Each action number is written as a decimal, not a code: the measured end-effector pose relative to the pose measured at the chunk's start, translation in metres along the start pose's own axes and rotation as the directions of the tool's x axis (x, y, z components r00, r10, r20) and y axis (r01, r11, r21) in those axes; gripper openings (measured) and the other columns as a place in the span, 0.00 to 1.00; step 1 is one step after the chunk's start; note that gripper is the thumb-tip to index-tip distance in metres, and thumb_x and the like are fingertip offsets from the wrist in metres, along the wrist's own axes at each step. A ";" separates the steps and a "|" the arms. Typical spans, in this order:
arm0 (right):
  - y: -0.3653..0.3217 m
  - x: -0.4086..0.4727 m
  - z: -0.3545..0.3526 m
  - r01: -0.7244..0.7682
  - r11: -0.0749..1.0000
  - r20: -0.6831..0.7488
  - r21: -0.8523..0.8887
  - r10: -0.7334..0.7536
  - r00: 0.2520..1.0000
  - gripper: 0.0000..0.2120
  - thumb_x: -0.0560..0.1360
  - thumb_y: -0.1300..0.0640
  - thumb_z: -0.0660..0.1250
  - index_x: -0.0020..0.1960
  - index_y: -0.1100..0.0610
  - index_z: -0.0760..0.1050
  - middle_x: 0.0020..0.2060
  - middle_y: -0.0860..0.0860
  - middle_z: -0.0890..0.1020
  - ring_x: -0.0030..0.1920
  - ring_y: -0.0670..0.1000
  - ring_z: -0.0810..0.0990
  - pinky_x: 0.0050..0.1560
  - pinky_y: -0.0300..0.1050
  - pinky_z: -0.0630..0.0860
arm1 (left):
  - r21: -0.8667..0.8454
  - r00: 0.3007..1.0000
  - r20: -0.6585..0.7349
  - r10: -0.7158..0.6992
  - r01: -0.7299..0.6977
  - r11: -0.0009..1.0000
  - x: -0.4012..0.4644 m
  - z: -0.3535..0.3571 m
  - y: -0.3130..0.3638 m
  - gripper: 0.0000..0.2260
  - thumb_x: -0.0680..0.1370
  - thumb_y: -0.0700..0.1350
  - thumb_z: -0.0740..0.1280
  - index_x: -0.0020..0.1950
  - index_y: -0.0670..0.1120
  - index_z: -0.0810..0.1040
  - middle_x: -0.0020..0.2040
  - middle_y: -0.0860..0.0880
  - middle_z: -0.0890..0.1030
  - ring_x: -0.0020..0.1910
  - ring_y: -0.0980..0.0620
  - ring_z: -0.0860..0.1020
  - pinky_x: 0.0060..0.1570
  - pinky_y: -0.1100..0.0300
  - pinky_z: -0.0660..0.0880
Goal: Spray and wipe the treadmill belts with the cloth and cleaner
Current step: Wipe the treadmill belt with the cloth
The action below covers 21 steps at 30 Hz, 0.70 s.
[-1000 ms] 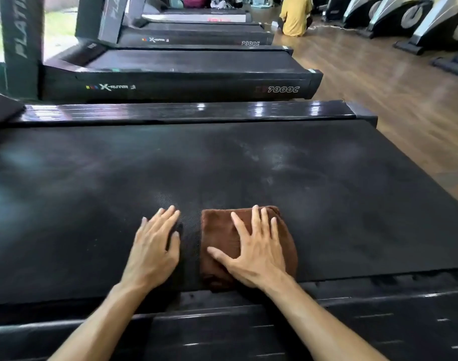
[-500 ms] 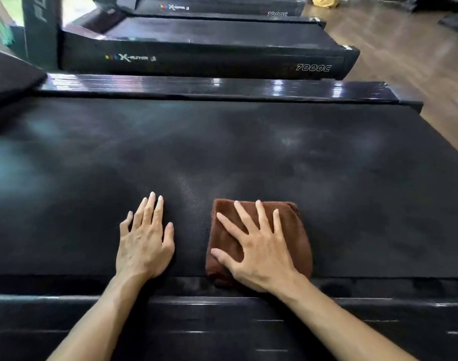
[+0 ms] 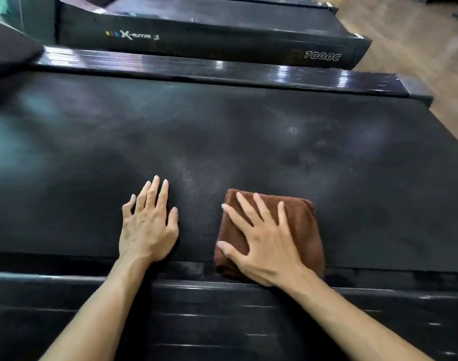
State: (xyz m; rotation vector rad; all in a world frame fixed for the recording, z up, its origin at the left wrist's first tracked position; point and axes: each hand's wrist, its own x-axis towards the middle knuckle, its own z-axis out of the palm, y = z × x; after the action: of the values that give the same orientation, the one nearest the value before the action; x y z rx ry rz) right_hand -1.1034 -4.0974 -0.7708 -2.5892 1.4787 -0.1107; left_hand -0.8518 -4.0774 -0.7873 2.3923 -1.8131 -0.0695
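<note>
Right hand [image 3: 268, 242] is flat on the folded brown cloth [image 3: 304, 225], fingers straight and splayed, pressing down, not gripping. Cloth sits on the treadmill belt [image 3: 248, 142] at its near edge, lower corner just over the gap before the near side rail [image 3: 222, 313]. Left hand [image 3: 147, 225] is flat on the bare belt just left of the cloth, fingers straight and close together, holding nothing; looks like a brace. No cleaner bottle in view.

Step as I read it: wiping.

- keep the palm load even so the whole pad contacts, not just the fingertips
- stroke away toward the far side rail [image 3: 222, 70], overlapping passes
- dull smudges mid-belt up and to the right, near [image 3: 293, 131], look unwiped; head there
- watch the near corner, it could snag in the rail gap on the pull-back
- left hand may leave prints, so wipe that patch last
</note>
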 end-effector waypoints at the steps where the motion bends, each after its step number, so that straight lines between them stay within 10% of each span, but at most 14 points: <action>1: 0.021 -0.004 -0.002 -0.102 0.994 0.001 -0.033 0.103 0.995 0.39 0.75 0.23 0.46 0.82 0.34 0.47 0.83 0.39 0.44 0.83 0.51 0.40 0.79 0.70 0.40 | -0.002 1.000 -0.003 -0.001 0.001 1.000 0.000 0.001 -0.001 0.36 0.77 0.60 0.40 0.84 0.49 0.53 0.84 0.51 0.50 0.83 0.54 0.47 0.78 0.50 0.47; 6: 0.050 0.085 -0.014 -0.425 0.905 0.010 -0.001 0.425 0.905 0.41 0.74 0.22 0.44 0.83 0.38 0.47 0.84 0.44 0.46 0.83 0.56 0.42 0.76 0.75 0.41 | -0.010 1.000 -0.013 -0.013 0.013 1.000 0.001 0.003 0.000 0.36 0.77 0.60 0.40 0.84 0.49 0.53 0.84 0.50 0.51 0.83 0.53 0.48 0.78 0.49 0.47; 13: -0.019 0.017 0.000 -0.034 0.998 -0.012 0.047 0.034 0.999 0.39 0.75 0.23 0.51 0.82 0.35 0.50 0.84 0.43 0.48 0.84 0.52 0.42 0.79 0.68 0.38 | -0.017 1.000 -0.016 -0.007 0.007 1.000 0.000 0.000 -0.001 0.33 0.80 0.58 0.45 0.84 0.49 0.55 0.84 0.51 0.52 0.83 0.53 0.49 0.78 0.49 0.49; 21: 0.083 0.080 -0.026 -0.513 0.858 0.021 0.018 0.512 0.858 0.41 0.75 0.22 0.44 0.83 0.38 0.45 0.84 0.47 0.46 0.83 0.55 0.42 0.78 0.71 0.41 | 0.001 1.000 -0.006 -0.020 0.020 1.000 0.001 0.003 0.000 0.29 0.83 0.55 0.51 0.84 0.49 0.53 0.84 0.51 0.52 0.83 0.53 0.48 0.77 0.49 0.47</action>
State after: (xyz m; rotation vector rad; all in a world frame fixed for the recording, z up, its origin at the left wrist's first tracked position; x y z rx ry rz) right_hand -1.1364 -4.2106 -0.7604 -2.0751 2.0849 -0.0405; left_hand -0.8516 -4.0790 -0.7899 2.4092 -1.7873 -0.0633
